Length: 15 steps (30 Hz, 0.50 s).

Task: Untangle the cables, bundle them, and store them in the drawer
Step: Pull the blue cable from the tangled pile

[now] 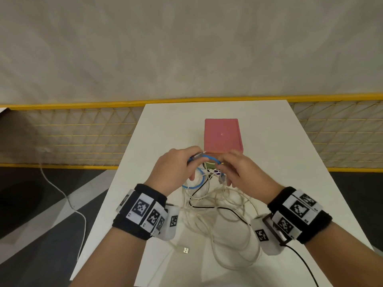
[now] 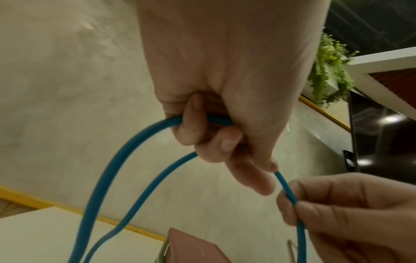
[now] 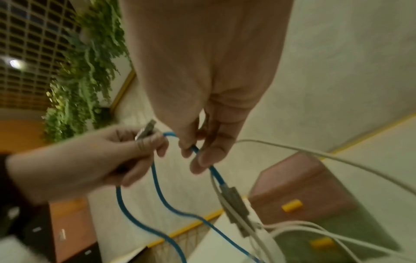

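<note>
We see the blue cable (image 1: pixel 209 157) held up above the white table (image 1: pixel 269 162), stretched in a short arc between both hands, just in front of the pink drawer box (image 1: pixel 222 135). Our left hand (image 1: pixel 176 166) curls its fingers around gathered loops of it, and a grey metal plug (image 3: pixel 146 129) sticks out above that fist. Our right hand (image 1: pixel 242 168) pinches the same cable between thumb and fingertips (image 3: pixel 209 156); below the pinch the cable runs down to a grey connector (image 3: pixel 234 199). The blue loops hang down from the left hand toward the table. Beneath the hands lies a tangled heap of white cables (image 1: pixel 223 214) with a thin black cable (image 1: pixel 207 207) threaded through it. One white USB plug (image 1: pixel 186 250) rests on the table near the left wrist. Behind the table runs a yellow mesh railing (image 1: pixel 72 137).
</note>
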{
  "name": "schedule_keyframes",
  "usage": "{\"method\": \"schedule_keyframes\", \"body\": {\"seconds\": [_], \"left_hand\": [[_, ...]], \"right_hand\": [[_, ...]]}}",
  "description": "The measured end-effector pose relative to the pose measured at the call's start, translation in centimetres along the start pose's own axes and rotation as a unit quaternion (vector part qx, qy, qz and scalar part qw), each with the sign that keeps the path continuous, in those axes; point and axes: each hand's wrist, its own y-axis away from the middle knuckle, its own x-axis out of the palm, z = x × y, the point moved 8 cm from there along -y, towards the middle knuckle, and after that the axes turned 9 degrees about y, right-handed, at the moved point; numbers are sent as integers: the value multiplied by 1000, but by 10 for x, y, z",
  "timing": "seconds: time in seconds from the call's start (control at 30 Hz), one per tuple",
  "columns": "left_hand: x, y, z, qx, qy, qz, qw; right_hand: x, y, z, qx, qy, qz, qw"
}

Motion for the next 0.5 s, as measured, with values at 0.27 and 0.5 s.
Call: {"method": "schedule_keyframes", "body": {"seconds": [0.27,0.5], "left_hand": [[-41,16,30,-43,57,-121,990],[-28,14,35,-62,96,-33,993]], "right_hand": [[-6,-40,15,-47,238,109,964],[13,-50,17,-42,195,111,974]]}}
